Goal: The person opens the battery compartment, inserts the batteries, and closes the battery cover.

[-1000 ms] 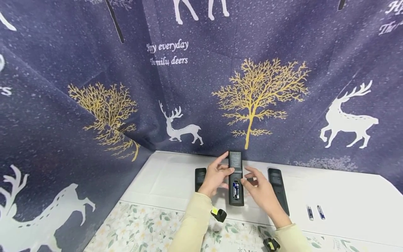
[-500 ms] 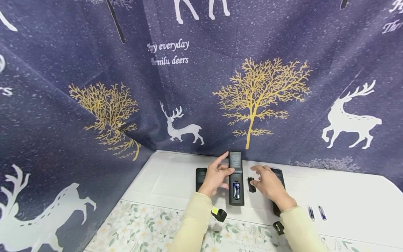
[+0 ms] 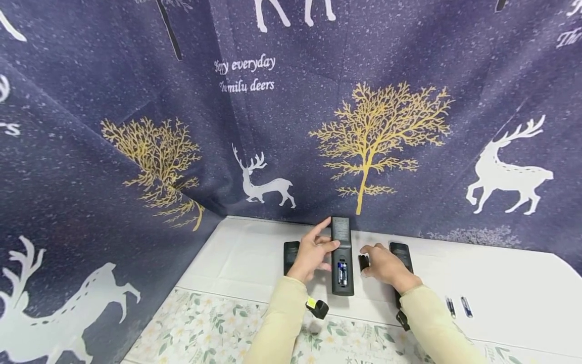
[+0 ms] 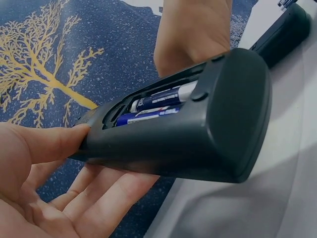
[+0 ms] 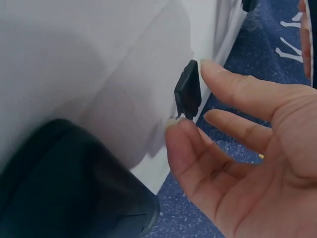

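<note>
My left hand [image 3: 313,255] grips a black remote control [image 3: 341,235], thumb on one side and fingers beneath it. Its back faces up, and the uncovered battery compartment shows two blue-and-silver batteries [image 4: 156,105] lying side by side. Just right of that remote, my right hand [image 3: 386,265] pinches a small black battery cover [image 5: 188,89] by its two ends, thumb at one and fingertips at the other. In the right wrist view the cover is tilted close to the white table. Part of it is hidden by the hand in the head view.
A second black remote [image 3: 291,253] lies behind the left hand. Another remote [image 3: 401,253] is partly covered by the right wrist. Two loose batteries [image 3: 466,307] lie on the white table [image 3: 514,288] at the right. A dark printed curtain [image 3: 282,126] stands behind.
My right hand has moved right, away from the held remote, to the battery cover, and its fingers have closed on it. The left hand keeps holding the remote in place.
</note>
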{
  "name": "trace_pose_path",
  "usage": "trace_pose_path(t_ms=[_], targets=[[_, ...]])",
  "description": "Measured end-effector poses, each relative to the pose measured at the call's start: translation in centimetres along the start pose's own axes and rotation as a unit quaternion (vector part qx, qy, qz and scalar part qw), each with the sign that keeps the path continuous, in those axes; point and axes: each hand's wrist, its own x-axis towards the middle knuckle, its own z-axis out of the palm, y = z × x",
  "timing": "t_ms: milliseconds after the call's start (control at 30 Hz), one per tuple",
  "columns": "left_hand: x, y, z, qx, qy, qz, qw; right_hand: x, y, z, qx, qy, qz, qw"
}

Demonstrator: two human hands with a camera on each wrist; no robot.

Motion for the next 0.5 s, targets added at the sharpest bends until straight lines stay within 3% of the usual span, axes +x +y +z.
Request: trace_pose_path(t_ms=[200,500], targets=[[-0.02,0.08,0.05,0.001,-0.004,-0.002,1.0,0.37,-0.11,0.21,-0.034,0.0,-0.005,0.9994],[-0.06,0.1,-0.04,-0.008,-0.002,0.0,1.0,0.48,0.42,0.29,-0.011,0.012,-0.008,0.9998]])
